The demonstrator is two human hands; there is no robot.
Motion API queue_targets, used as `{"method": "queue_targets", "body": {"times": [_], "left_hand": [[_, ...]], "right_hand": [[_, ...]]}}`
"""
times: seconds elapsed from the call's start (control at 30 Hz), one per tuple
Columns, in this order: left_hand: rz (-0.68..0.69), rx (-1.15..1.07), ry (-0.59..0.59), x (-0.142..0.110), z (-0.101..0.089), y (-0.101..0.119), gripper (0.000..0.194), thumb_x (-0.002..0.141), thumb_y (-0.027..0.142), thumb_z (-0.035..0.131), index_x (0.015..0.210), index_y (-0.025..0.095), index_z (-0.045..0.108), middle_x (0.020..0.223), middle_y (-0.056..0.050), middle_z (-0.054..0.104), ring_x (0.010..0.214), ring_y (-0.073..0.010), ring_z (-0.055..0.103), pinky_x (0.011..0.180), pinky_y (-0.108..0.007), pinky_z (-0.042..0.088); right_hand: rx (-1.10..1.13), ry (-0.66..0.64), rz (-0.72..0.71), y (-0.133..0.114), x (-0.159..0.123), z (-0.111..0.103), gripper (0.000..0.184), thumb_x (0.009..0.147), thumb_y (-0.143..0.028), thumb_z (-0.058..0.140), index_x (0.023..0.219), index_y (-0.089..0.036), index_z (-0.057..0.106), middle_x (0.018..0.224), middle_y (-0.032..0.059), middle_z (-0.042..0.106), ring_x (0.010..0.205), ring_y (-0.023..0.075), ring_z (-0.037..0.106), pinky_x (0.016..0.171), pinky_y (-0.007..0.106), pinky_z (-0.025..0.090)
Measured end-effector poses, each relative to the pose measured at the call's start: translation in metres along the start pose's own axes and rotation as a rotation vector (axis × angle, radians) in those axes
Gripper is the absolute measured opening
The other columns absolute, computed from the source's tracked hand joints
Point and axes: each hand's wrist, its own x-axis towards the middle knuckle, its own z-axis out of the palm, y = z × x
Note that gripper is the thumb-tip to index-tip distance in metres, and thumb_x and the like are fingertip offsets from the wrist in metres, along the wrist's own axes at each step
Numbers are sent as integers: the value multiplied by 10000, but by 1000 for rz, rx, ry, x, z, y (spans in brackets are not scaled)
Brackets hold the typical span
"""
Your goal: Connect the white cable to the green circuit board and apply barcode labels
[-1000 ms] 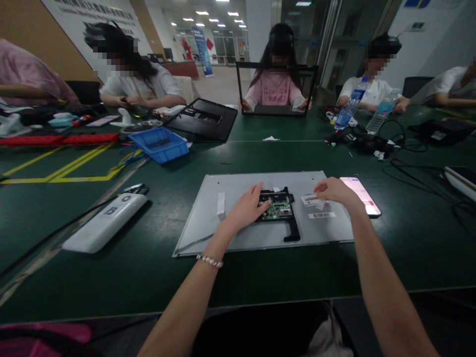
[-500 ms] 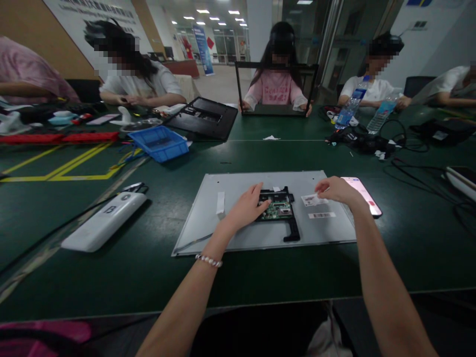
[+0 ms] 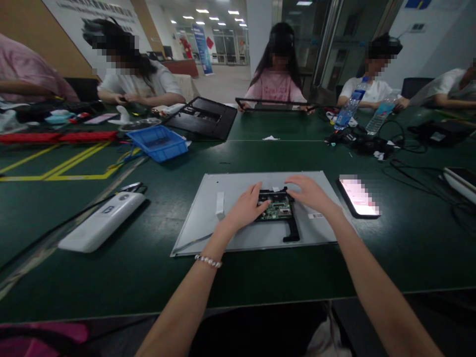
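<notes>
A green circuit board (image 3: 277, 209) in a black plastic frame (image 3: 293, 230) lies on a pale flat panel (image 3: 238, 235). My left hand (image 3: 246, 207) rests over the frame's left side, fingers stretched out and thumb apart over the board. At the upper right corner of the frame is my right hand (image 3: 310, 192), its thumb and forefinger apart; whether it touches the frame I cannot tell. It hides most of the labels on the panel, though part of a barcode label (image 3: 315, 216) shows. A white strip (image 3: 220, 204) is stuck left of my left hand.
Right of the panel lies a lit phone (image 3: 359, 197); a white power bank (image 3: 102, 223) with a cable lies left. Beyond are a blue tray (image 3: 158, 145), a black casing (image 3: 204, 119) and water bottles (image 3: 349, 106). Across the table a co-worker holds a thin black frame (image 3: 275, 105).
My right hand has moved left from the white label to the black frame's corner, and its fingers have spread. My left hand stays put. The co-worker opposite has tilted their frame down.
</notes>
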Motion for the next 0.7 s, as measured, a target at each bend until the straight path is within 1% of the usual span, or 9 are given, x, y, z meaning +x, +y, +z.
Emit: {"method": "queue_targets", "body": {"times": [0.1, 0.17, 0.27, 0.37, 0.47, 0.57, 0.7], "left_hand": [[-3, -5, 41, 1, 2, -2, 665, 887, 490, 385, 1413, 135, 184, 1413, -172, 330, 1249, -293, 413, 1016, -406, 350], [-8, -5, 67, 0, 3, -3, 684, 877, 503, 401, 1412, 136, 185, 1413, -174, 326, 1257, -294, 403, 1013, -399, 352], [-24, 2, 76, 0, 4, -5, 720, 862, 535, 416, 1410, 126, 190, 1381, -181, 365, 1228, -296, 433, 994, -396, 370], [-27, 18, 89, -1, 5, -5, 735, 855, 555, 419, 1405, 117, 203, 1354, -185, 396, 1216, -298, 441, 989, -400, 374], [-22, 29, 93, -2, 5, -5, 726, 860, 547, 414, 1404, 113, 209, 1346, -184, 409, 1214, -292, 441, 995, -399, 369], [-19, 35, 91, -1, 5, -5, 719, 862, 538, 415, 1405, 113, 210, 1349, -182, 410, 1213, -289, 444, 998, -396, 365], [-16, 38, 88, -1, 5, -4, 718, 861, 526, 426, 1401, 103, 215, 1348, -189, 412, 1216, -291, 443, 1001, -395, 360]], "right_hand": [[-16, -60, -51, -12, 9, 18, 227, 819, -186, 551, 1024, -199, 649, 1096, 59, 641, 1049, 190, 555, 945, 338, 401], [-47, -95, -34, -14, 13, 26, 194, 830, -164, 536, 969, -193, 668, 1044, 62, 663, 1010, 190, 573, 920, 329, 411], [-96, -107, 30, -13, 17, 33, 185, 853, -166, 511, 926, -187, 680, 991, 65, 679, 959, 184, 593, 881, 312, 422], [-134, -114, 61, -11, 19, 34, 202, 875, -205, 490, 926, -190, 685, 984, 68, 681, 947, 187, 597, 859, 305, 425], [-140, -156, 32, -9, 20, 31, 208, 874, -243, 497, 945, -195, 686, 983, 68, 683, 939, 189, 599, 845, 302, 429], [-167, -194, -5, -9, 20, 28, 207, 865, -221, 504, 964, -200, 686, 998, 65, 681, 950, 188, 596, 837, 297, 430], [-244, -162, 29, -15, 24, 27, 232, 877, -196, 474, 965, -202, 688, 1007, 69, 681, 954, 196, 596, 815, 298, 429]]}}
